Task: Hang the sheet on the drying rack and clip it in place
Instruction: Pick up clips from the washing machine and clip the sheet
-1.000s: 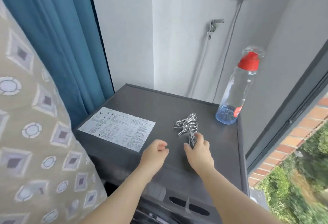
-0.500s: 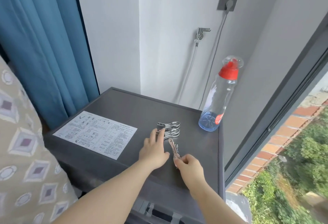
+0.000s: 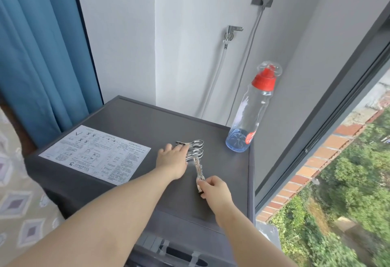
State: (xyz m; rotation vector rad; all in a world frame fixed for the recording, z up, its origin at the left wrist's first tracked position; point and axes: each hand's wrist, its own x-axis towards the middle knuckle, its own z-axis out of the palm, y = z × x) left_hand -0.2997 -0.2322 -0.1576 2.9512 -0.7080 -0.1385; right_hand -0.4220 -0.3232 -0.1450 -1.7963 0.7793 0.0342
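Stock as I read it from the head view:

- Cabinet [image 3: 147, 123], grey, flat top; it carries everything below.
- Clips [image 3: 196, 146], metal, a small bunch lying toward the far right of the top. My left hand [image 3: 172, 160] rests on them, fingers [image 3: 181, 149] fairly straight and pressing down, not curled round anything.
- Clip [image 3: 199, 169], one, stretched from the bunch toward the near edge. My right hand [image 3: 215, 190] pinches its near end between curled fingers. Its far end touches the bunch, and I cannot tell whether it is hooked in.
- Sheet [image 3: 21, 182], patterned, at the left of the view beside the cabinet's left edge. No rack shows, so I cannot tell whether it is hung.
- Bottle [image 3: 251, 114], clear with a red cap, upright at the far right corner.
- Label [image 3: 95, 154], printed, on the near left of the top.
- Curtain [image 3: 42, 55], blue, behind the left edge.

Progress, my judgement: I am at the fetching-clips step. No clip is on the sheet, so all the clipping is left.
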